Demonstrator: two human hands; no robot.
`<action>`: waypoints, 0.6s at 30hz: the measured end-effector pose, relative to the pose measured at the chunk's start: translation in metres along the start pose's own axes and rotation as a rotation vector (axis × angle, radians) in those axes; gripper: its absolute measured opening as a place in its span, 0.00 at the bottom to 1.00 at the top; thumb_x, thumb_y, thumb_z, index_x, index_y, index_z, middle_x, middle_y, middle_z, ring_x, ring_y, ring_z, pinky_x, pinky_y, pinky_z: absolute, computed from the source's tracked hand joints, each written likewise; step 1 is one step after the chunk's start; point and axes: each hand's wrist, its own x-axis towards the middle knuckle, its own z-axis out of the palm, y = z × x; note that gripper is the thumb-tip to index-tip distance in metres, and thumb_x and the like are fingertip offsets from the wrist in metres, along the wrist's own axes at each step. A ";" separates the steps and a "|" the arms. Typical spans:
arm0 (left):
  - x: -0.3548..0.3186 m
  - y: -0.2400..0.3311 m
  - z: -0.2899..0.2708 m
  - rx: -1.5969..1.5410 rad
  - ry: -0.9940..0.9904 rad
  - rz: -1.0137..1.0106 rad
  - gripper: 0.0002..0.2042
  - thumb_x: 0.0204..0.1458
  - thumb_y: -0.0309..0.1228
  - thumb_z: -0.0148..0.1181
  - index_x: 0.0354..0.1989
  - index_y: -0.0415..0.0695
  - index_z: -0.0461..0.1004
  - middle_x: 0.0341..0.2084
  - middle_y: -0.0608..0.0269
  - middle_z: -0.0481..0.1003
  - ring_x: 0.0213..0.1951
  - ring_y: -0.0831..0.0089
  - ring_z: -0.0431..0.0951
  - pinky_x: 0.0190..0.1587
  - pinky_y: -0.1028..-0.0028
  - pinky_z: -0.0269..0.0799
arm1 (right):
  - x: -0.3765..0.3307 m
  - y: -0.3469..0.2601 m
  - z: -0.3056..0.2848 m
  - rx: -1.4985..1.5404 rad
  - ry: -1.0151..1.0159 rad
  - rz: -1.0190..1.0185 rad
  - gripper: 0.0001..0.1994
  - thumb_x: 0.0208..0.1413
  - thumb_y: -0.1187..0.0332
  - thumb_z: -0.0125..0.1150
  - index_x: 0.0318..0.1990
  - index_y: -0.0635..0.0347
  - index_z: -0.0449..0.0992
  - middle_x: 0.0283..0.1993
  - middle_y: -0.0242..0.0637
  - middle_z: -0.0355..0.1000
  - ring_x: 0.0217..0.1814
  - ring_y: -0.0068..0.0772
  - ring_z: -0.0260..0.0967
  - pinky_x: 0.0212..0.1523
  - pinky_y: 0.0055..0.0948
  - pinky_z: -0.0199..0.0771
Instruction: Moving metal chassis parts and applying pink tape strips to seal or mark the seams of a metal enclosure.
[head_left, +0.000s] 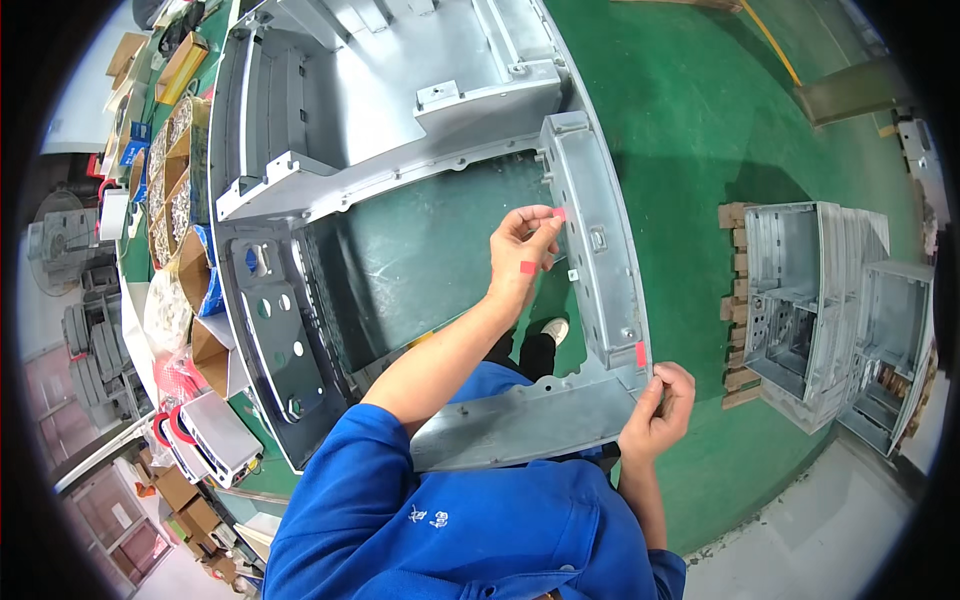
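Observation:
A large grey sheet-metal cabinet frame point(520, 440) lies in front of me. My left hand point(522, 250) is closed in a pinch on a small piece of red tape point(559, 214), at the inner side of the frame's right-hand box-shaped rail point(590, 190). Stuck on the back of that hand is another red tape piece point(527, 267). My right hand point(660, 408) is closed beside the frame's near right corner, thumb against curled fingers; what they hold, if anything, is hidden. Just above it, a third red piece point(641, 354) sits on the rail's near end.
To the left are cardboard bins point(172, 185) of small hardware, a plastic bag point(170, 310) and white boxes with red rings point(215, 435). Grey metal cabinets point(815, 300) stand on a wooden pallet point(738, 300) to the right, on the green floor point(680, 200).

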 end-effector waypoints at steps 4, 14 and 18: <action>0.002 0.002 0.001 0.020 -0.019 -0.016 0.10 0.45 0.30 0.58 0.33 0.39 0.68 0.25 0.65 0.70 0.21 0.82 0.66 0.18 0.84 0.57 | 0.000 0.001 -0.001 -0.001 -0.002 -0.008 0.07 0.48 0.81 0.46 0.35 0.68 0.66 0.35 0.44 0.65 0.35 0.35 0.63 0.35 0.27 0.65; 0.019 -0.019 0.010 0.266 0.032 0.224 0.08 0.51 0.33 0.48 0.30 0.40 0.63 0.23 0.65 0.67 0.17 0.82 0.65 0.14 0.83 0.56 | -0.001 0.001 -0.003 0.027 -0.070 0.002 0.08 0.51 0.82 0.42 0.39 0.69 0.64 0.39 0.41 0.62 0.38 0.27 0.62 0.40 0.21 0.63; 0.018 -0.011 0.012 0.080 0.016 0.063 0.09 0.53 0.35 0.45 0.30 0.41 0.63 0.21 0.65 0.67 0.18 0.80 0.66 0.15 0.81 0.58 | -0.002 0.004 -0.001 0.041 -0.007 -0.030 0.07 0.50 0.82 0.44 0.37 0.68 0.65 0.38 0.41 0.64 0.36 0.27 0.62 0.37 0.21 0.63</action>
